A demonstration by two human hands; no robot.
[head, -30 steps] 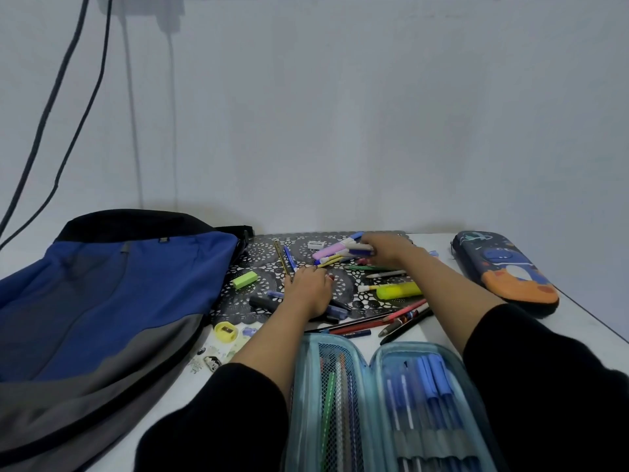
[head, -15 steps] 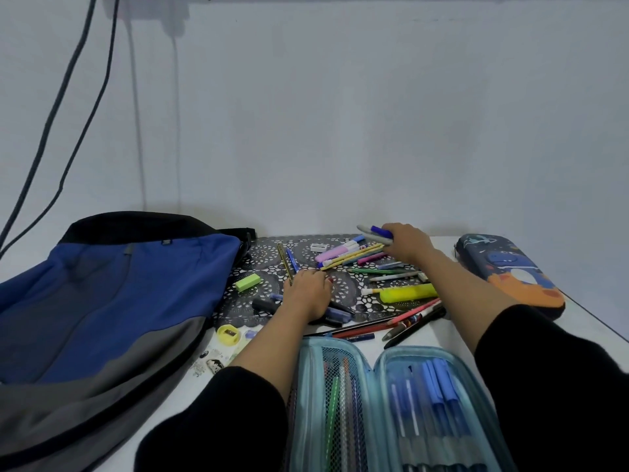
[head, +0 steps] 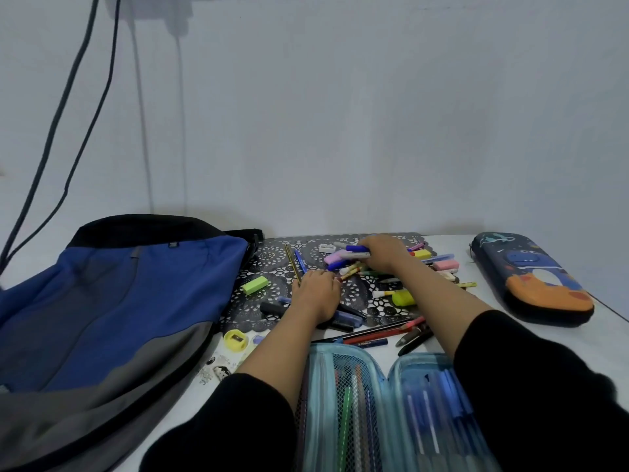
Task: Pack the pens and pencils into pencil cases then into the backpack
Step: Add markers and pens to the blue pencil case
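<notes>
Loose pens, pencils and highlighters (head: 384, 291) lie scattered over a dark lace mat (head: 272, 267). My right hand (head: 386, 255) is at the far side of the pile and grips a white pen with a blue cap (head: 355, 252). My left hand (head: 316, 294) rests palm down on the mat over dark markers; I cannot see whether it holds one. A light blue pencil case (head: 391, 403) lies open at the front with pens in both halves. The blue and grey backpack (head: 102, 301) lies flat on the left.
A dark dinosaur-print pencil case (head: 531, 277) lies closed at the right, near the table's edge. A green eraser (head: 255, 285), a yellow sharpener (head: 236, 339) and stickers (head: 218, 367) sit beside the backpack. Cables (head: 68, 131) hang along the wall on the left.
My right hand lifted a blue-capped pen out of the pile and has come back down onto the pile with it. My left hand has stayed put.
</notes>
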